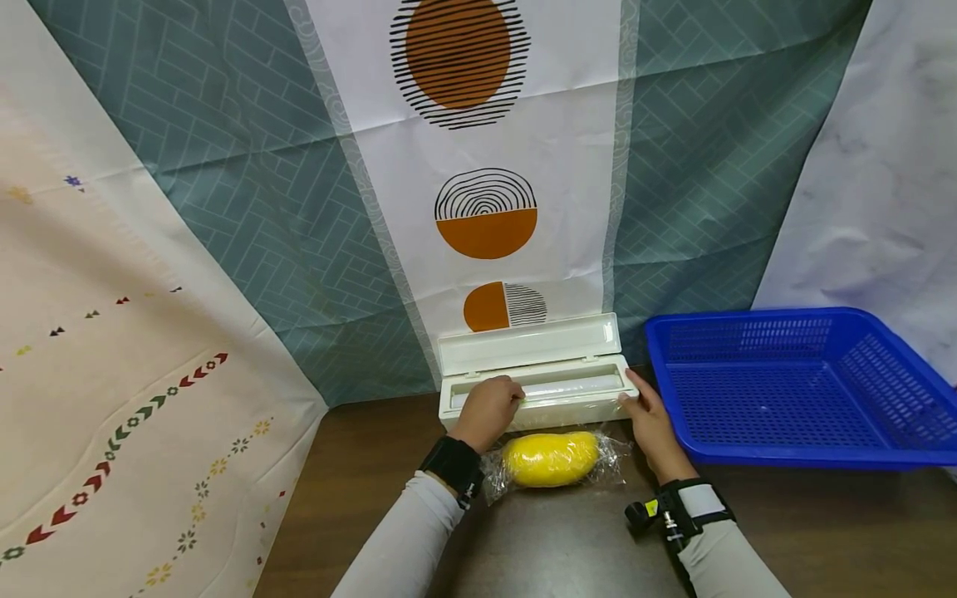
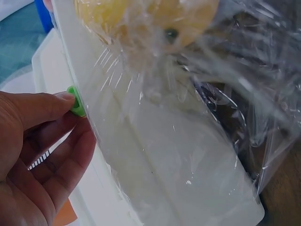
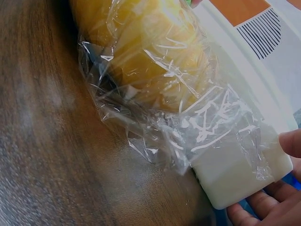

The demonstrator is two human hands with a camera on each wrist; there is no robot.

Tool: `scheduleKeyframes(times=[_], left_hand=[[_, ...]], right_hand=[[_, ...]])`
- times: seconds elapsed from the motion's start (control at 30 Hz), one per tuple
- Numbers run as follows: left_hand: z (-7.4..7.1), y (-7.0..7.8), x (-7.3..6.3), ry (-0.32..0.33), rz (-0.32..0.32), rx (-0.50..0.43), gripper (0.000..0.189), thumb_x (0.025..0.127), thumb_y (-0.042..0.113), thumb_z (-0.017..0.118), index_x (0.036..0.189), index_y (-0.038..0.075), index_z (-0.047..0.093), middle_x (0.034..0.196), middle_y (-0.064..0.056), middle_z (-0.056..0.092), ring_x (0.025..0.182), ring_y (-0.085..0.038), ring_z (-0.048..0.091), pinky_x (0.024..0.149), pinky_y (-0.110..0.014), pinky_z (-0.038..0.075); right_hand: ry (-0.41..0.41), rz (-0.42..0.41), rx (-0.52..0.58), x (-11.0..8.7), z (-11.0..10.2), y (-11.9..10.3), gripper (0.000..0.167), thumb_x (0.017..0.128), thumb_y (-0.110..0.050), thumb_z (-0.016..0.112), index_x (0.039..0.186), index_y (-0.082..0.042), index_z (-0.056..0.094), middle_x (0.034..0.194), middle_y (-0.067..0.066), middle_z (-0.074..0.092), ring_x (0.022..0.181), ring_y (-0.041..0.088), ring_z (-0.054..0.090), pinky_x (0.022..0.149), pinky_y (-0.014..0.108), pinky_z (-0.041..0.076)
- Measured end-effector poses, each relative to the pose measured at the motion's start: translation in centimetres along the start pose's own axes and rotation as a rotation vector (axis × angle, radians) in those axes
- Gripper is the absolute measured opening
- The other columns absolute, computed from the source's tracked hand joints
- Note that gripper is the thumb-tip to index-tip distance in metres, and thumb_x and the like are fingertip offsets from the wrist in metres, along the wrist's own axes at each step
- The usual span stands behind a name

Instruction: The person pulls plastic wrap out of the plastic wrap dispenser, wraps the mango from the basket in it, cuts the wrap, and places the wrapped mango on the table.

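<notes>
A white cling film dispenser (image 1: 458,419) stands at the back of the table, its lid (image 1: 531,345) raised and a film roll (image 1: 579,386) inside. My left hand (image 1: 488,413) is over its front edge; in the left wrist view the thumb and fingers pinch a small green slide cutter (image 2: 76,101) there. With the thumb in front and fingers round the end, my right hand (image 1: 656,428) grips the dispenser's right end. Just in front lies a yellow oblong fruit (image 1: 552,459) in clear cling film (image 3: 221,122), which overlaps the dispenser's front in both wrist views.
To the right of my right hand sits a blue plastic basket (image 1: 755,455). Patterned cloth (image 1: 299,249) hangs behind the dispenser, and a cream cloth (image 1: 149,332) borders the left side. The brown wooden table (image 1: 359,482) extends towards me.
</notes>
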State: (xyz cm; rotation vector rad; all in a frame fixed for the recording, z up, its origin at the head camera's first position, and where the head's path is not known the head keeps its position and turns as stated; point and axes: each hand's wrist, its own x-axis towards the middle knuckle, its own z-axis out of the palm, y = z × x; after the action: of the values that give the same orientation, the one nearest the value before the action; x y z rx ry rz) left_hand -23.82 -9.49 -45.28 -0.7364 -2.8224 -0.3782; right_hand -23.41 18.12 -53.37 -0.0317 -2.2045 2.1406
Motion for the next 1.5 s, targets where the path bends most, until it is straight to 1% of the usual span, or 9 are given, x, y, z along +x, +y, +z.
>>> scheduleKeyframes(times=[0.2,0.47,0.6,0.7,0.83,0.93,1.13,1.23,1.5], left_hand=[[0.0,-0.2,-0.2,0.003,0.003,0.014,0.019,0.101,0.012,0.061,0.107,0.011,0.078,0.099,-0.002,0.074,0.094,-0.017,0.07,0.085,-0.029,0.057],[0.2,-0.7,-0.3,0.013,0.006,0.01,0.018,0.101,0.012,0.062,0.107,0.011,0.078,0.099,-0.003,0.074,0.094,-0.017,0.07,0.084,-0.03,0.057],[0.2,-0.8,-0.4,0.019,0.01,0.013,0.017,0.1,0.012,0.063,0.106,0.011,0.078,0.098,-0.003,0.074,0.093,-0.017,0.07,0.083,-0.03,0.057],[0.2,-0.9,-0.5,0.024,0.015,0.021,0.016,0.099,0.011,0.063,0.103,0.012,0.079,0.095,-0.002,0.073,0.089,-0.016,0.069,0.08,-0.028,0.057],[0.0,-1.1,-0.6,0.026,0.009,0.022,0.016,0.099,0.011,0.063,0.102,0.012,0.079,0.094,-0.002,0.072,0.088,-0.016,0.069,0.08,-0.028,0.057],[-0.3,-1.0,-0.8,0.021,-0.003,0.017,0.016,0.1,0.012,0.063,0.105,0.011,0.079,0.096,-0.003,0.073,0.09,-0.017,0.07,0.082,-0.029,0.058],[-0.6,-1.3,-1.2,0.029,0.002,0.018,0.016,0.099,0.01,0.063,0.105,0.009,0.078,0.096,-0.004,0.073,0.089,-0.018,0.07,0.081,-0.03,0.058],[-0.6,-1.6,-1.4,0.035,0.001,0.023,0.016,0.099,0.01,0.064,0.104,0.009,0.078,0.096,-0.004,0.073,0.09,-0.018,0.07,0.081,-0.03,0.058],[-0.8,-2.1,-1.7,0.027,-0.008,0.016,0.016,0.099,0.011,0.063,0.106,0.009,0.078,0.099,-0.004,0.074,0.094,-0.018,0.07,0.084,-0.03,0.058]], right_hand=[[0.0,0.0,0.006,0.0,0.0,0.1,0.057,0.108,-0.009,0.043,0.161,-0.008,0.024,0.168,0.019,0.019,0.156,0.034,0.016,0.126,0.052,0.016],[-0.002,0.008,-0.003,0.0,-0.1,0.0,0.057,0.108,-0.011,0.043,0.161,-0.01,0.023,0.169,0.018,0.016,0.157,0.031,0.012,0.127,0.05,0.014],[-0.002,0.005,0.0,-0.1,-0.1,-0.1,0.057,0.108,-0.011,0.043,0.161,-0.009,0.023,0.168,0.018,0.018,0.157,0.031,0.014,0.127,0.049,0.015],[-0.008,0.001,0.004,-0.2,0.0,-0.2,0.057,0.108,-0.01,0.043,0.161,-0.009,0.023,0.168,0.018,0.018,0.157,0.032,0.014,0.127,0.05,0.015],[-0.005,0.0,-0.004,-0.2,0.0,-0.3,0.057,0.108,-0.01,0.044,0.161,-0.008,0.024,0.168,0.02,0.018,0.156,0.035,0.015,0.126,0.052,0.016],[0.002,0.001,-0.006,-0.2,0.0,-0.3,0.056,0.108,-0.01,0.043,0.161,-0.008,0.024,0.168,0.02,0.018,0.156,0.036,0.016,0.126,0.054,0.017],[-0.004,0.012,0.01,-0.2,0.1,-0.4,0.057,0.108,-0.01,0.043,0.161,-0.01,0.023,0.168,0.018,0.017,0.156,0.032,0.016,0.126,0.051,0.017],[-0.007,0.011,0.01,-0.2,0.1,-0.4,0.058,0.108,-0.009,0.043,0.162,-0.01,0.022,0.168,0.018,0.017,0.156,0.033,0.015,0.126,0.051,0.017],[-0.006,-0.001,0.026,-0.2,0.1,-0.4,0.057,0.107,-0.007,0.042,0.161,-0.008,0.023,0.168,0.018,0.017,0.156,0.032,0.015,0.127,0.05,0.016]])
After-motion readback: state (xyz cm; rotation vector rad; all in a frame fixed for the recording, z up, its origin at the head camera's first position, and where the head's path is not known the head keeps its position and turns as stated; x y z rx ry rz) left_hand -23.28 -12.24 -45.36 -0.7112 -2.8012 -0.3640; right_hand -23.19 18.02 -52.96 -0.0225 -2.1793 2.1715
